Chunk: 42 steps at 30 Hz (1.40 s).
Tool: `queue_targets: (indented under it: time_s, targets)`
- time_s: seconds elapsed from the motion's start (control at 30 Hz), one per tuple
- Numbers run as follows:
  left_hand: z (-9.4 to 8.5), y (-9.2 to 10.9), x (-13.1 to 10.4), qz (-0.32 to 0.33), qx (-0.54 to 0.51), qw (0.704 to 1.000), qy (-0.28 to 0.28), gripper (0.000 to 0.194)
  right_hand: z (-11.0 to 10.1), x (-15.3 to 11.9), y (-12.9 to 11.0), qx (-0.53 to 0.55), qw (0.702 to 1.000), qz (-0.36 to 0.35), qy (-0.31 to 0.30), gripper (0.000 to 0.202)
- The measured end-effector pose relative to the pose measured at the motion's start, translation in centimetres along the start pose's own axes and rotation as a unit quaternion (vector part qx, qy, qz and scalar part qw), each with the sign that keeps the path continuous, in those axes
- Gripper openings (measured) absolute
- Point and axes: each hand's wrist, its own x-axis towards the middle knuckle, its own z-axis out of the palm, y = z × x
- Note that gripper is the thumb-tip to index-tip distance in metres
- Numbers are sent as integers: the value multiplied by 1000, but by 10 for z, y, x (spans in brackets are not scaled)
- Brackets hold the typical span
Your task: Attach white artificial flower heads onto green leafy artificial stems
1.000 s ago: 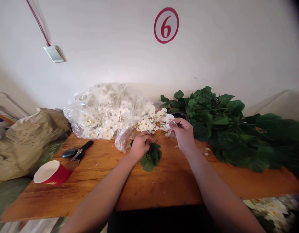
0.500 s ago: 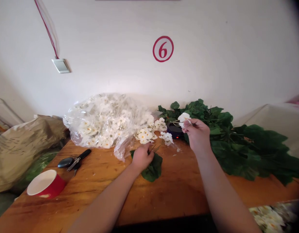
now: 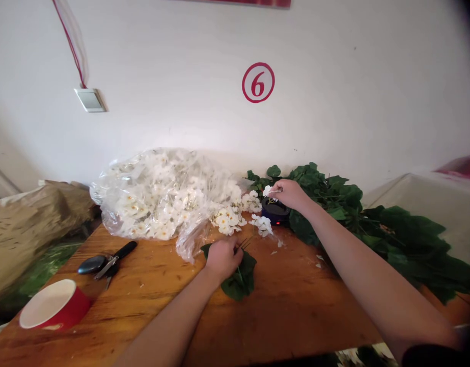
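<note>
My left hand (image 3: 224,261) is closed round the stems of a green leaf sprig (image 3: 240,279), low over the wooden table; the stem ends poke out past the fingers. My right hand (image 3: 290,194) pinches a white artificial flower (image 3: 268,191) above a small dark pot (image 3: 275,208) with a lit red light. Stems hang from the flower toward the pot; whether they touch what is inside I cannot tell. Between the hands lie loose white flower clusters, one (image 3: 262,225) just in front of the pot and another (image 3: 227,219) beside the bag.
A clear plastic bag (image 3: 166,193) full of white flowers leans by the wall. Green leaves (image 3: 345,204) are heaped at the right. On the left are a red paper bowl (image 3: 68,308), a black-handled tool with keys (image 3: 105,265) and brown sacking (image 3: 36,229).
My right hand has moved left and turned, bringing the white flower over the dark pot. My left hand keeps its hold on the leaf sprig. The view has shifted slightly.
</note>
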Motion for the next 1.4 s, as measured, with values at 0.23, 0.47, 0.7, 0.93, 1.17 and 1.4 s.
queue_targets:
  time_s: [0.23,0.47,0.7,0.93,1.17,1.4]
  targets:
    - [1,-1,1,6,8,1000,2,18,21,13,11,-7,1000,17,1,17]
    - [3,-2,1,4,24,1000,-4,18,32,15,13,-7,1000,3,-11,14]
    - [2,-2,1,10,29,1000,-6,19,35,12,12,-15,1000,-1,-17,14]
    - [4,-2,2,16,36,999,-2,18,36,10,14,-15,1000,-3,3,13]
    - [3,-1,2,15,35,999,-7,18,35,8,9,-17,1000,15,-3,14]
    - [-1,2,2,-6,21,999,-31,21,33,8,-1,-48,996,-32,-73,11]
